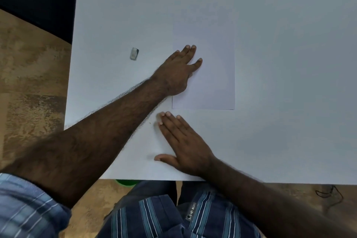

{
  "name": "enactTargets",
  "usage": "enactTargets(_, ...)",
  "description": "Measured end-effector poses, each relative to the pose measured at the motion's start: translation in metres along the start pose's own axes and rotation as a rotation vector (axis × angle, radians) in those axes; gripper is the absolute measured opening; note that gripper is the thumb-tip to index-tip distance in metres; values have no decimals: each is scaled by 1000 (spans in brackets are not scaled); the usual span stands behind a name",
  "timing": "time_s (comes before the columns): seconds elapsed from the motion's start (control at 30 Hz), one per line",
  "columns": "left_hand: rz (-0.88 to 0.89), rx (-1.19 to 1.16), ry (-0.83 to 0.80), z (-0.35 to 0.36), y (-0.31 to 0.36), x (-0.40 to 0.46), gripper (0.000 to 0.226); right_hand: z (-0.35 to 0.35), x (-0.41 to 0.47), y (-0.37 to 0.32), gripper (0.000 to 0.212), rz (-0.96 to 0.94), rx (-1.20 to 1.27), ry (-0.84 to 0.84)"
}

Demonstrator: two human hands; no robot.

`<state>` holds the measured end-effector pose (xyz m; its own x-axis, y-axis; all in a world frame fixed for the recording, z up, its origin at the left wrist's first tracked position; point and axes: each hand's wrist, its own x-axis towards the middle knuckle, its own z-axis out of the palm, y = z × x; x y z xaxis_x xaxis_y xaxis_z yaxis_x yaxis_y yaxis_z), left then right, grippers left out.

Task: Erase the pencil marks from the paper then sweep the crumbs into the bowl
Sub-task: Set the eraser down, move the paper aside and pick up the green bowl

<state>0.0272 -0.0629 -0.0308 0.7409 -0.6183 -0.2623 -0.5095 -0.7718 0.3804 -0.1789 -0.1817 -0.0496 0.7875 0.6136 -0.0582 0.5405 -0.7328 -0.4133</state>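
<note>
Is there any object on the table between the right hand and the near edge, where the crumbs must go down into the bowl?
Nothing visible does. The right hand lies flat on bare table close to the near edge. A green thing, perhaps the bowl, peeks from under that edge. The eraser lies far off to the left.

One piece of writing can be read: a small dark label [191,211] at the waistband of the person's trousers, low in the view just beyond the near edge of the worktop [289,63]. Its pale capitals run along the label, tilted upward to the right. The second word looks like "BLUES"; the first is blurred, perhaps "SMOKEY", though its opening letters cannot be made out with confidence. A small round stud sits at the label's lower end. The paper [214,83] and the eraser [134,53] show no readable lettering.
</note>
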Motion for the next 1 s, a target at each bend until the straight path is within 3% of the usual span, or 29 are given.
enactTargets(0.23, 14, -138, 148, -17, -1, -16, 55, -24, -9, 21, 74, 129, 43, 107)
enactTargets(0.4, -137, -315, 377, -23, -1, -54, 51, -30, -21, 24, 62, 124, 43, 147)
enactTargets(0.63, -395, -507, 689, 3, 32, -131, 43, -30, -38, 15, 58, 9, 75, 92)
enactTargets(1.0, -693, -452, 855, 74, 110, -241, 44, -19, -55, -12, 62, -226, 76, -25)
